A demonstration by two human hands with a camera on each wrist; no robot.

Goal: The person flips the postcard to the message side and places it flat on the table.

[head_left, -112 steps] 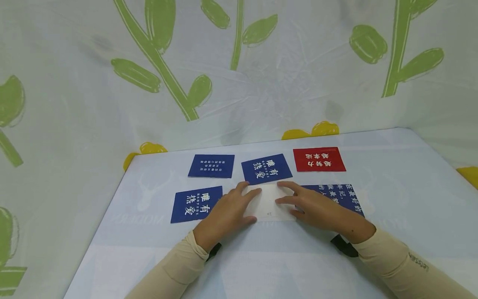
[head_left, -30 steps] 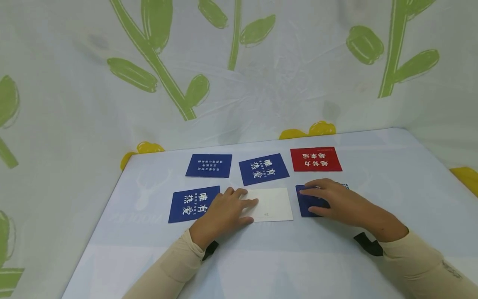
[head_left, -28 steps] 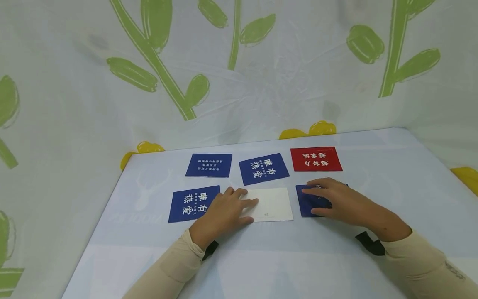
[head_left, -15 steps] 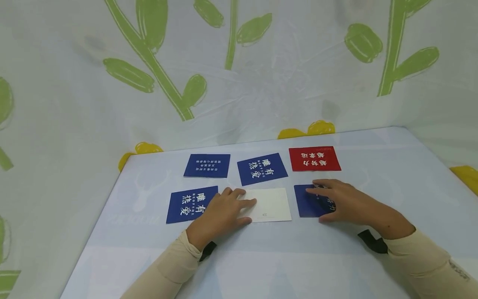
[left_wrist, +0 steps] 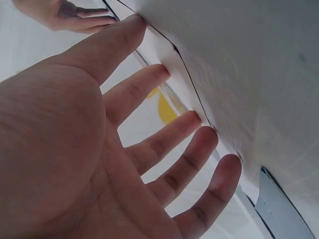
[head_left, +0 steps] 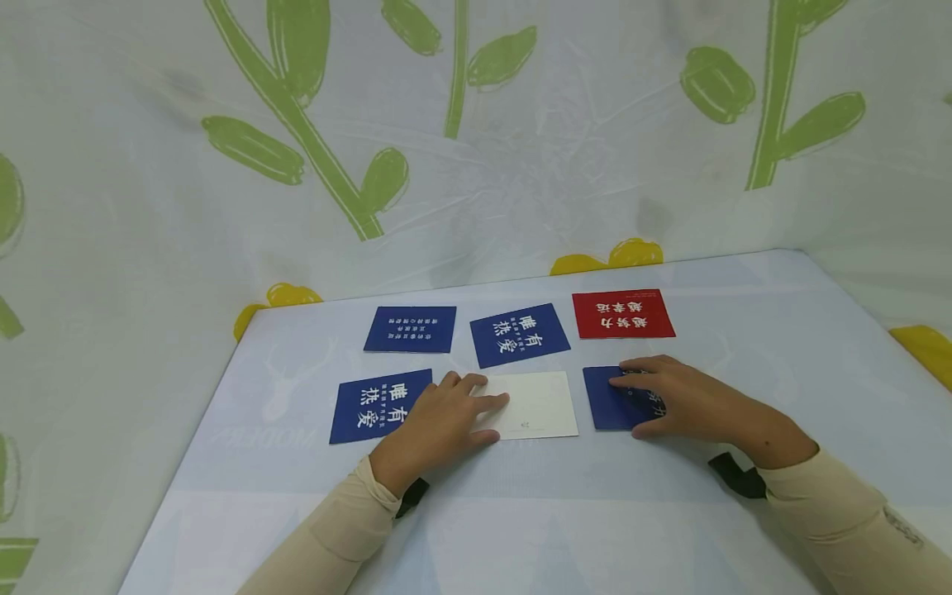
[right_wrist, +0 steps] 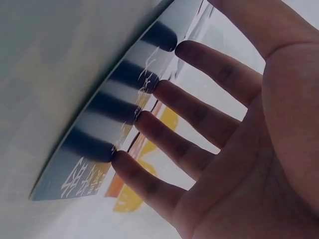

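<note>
In the head view, my left hand rests with spread fingers over the left part of a white card, the thumb near its front edge. The left wrist view shows these fingertips along the card's surface. To the right, my right hand lies over a dark blue card with white characters, covering most of its right part. In the right wrist view, several straight fingertips meet the blue card's glossy face, which mirrors them. Both hands have their fingers extended and apart.
Another blue card lies partly behind the left hand. Farther back are a blue card with small text, a tilted blue card and a red card. The pale table ends at a leaf-patterned curtain.
My right hand has left the white card and moved right onto the blue card, then shifted slightly farther right along it. The left hand has stayed on the white card.
</note>
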